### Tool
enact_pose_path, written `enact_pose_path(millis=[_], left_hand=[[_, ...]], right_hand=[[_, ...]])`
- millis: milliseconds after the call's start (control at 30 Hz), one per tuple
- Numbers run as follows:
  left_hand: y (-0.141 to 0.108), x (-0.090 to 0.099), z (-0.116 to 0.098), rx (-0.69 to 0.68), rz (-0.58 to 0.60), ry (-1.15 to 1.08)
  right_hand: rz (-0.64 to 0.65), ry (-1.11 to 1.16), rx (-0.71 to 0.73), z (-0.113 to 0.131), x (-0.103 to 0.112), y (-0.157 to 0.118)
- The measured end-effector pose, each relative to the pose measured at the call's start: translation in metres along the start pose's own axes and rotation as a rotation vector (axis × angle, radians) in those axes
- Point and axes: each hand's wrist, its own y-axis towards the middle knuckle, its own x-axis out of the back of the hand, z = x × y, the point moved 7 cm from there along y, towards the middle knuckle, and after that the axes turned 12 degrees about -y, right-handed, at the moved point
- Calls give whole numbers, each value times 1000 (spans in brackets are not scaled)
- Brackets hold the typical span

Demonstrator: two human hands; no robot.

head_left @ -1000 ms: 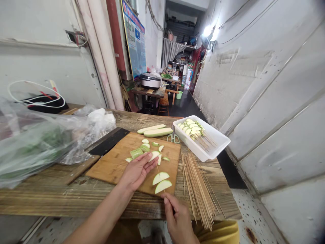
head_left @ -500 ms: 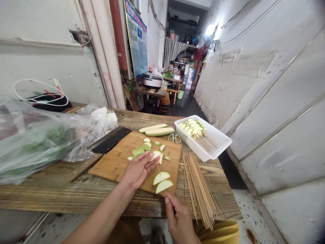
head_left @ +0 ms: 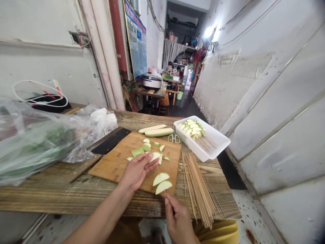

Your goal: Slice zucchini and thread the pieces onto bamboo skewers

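Head view: left hand (head_left: 137, 171) flat on the cutting board (head_left: 119, 159), fingers pressed together, tips just beside the top of a bamboo skewer (head_left: 159, 170). Right hand (head_left: 179, 220) pinching that skewer's lower end at the board's near edge, two half-moon squash slices (head_left: 160, 179) threaded on it. More squash pieces (head_left: 138, 152) scattered across the board; white tray of skewered slices (head_left: 218, 135) beyond its far right corner; loose skewers (head_left: 199, 189) right of it.

The wall poster (head_left: 135, 44) has print too small to read.
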Motion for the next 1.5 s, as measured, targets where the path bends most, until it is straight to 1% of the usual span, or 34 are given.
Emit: enact_pose_path(millis=[500, 833, 1200, 1367, 1500], left_hand=[[0, 3, 4, 16, 8, 78], [2, 8, 17, 42, 0, 81], [5, 11, 19, 32, -16, 40], [8, 14, 10, -10, -41, 27], [10, 17, 3, 11, -71, 12]], right_hand=[[37, -48, -37, -4, -2, -1], [88, -6, -95, -7, -2, 3], [79, -48, -75, -7, -3, 4], [106, -62, -75, -9, -5, -1], [98, -53, -71, -11, -6, -4]])
